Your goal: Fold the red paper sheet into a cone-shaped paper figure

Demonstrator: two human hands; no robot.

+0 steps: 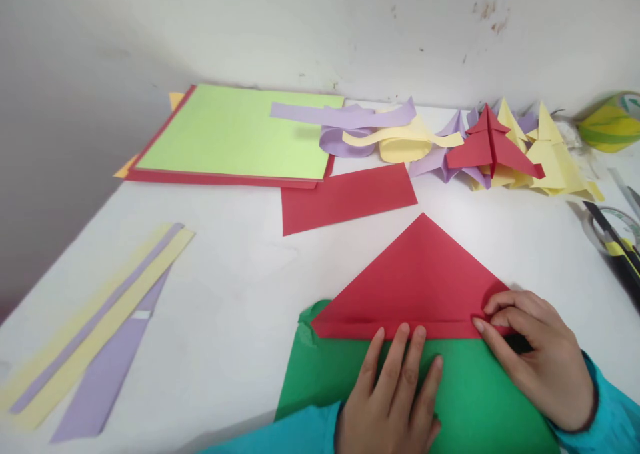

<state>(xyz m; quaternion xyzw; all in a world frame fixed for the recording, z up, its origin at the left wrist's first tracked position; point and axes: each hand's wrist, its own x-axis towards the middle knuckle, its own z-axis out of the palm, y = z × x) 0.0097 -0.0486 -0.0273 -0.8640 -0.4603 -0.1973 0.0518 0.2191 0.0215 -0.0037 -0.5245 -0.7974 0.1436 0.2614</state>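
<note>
A red sheet of paper [420,274], folded to a triangle with a narrow strip turned up along its lower edge, lies over a green sheet [480,387]. My left hand [395,387] is open, palm down on the green sheet, its spread fingertips touching the folded strip. At the triangle's right corner, the thumb and fingers of my right hand [540,354] close in a pinch on the red paper. That corner is partly hidden behind the fingers.
Light green and red sheets [240,134] are stacked at the back left, beside a red rectangle [350,199]. Paper planes [485,144] and curled looped strips [405,149] stand along the wall. Yellow and purple strips [120,307] lie left; tape [615,221] and a black-and-yellow cutter [625,261] lie right.
</note>
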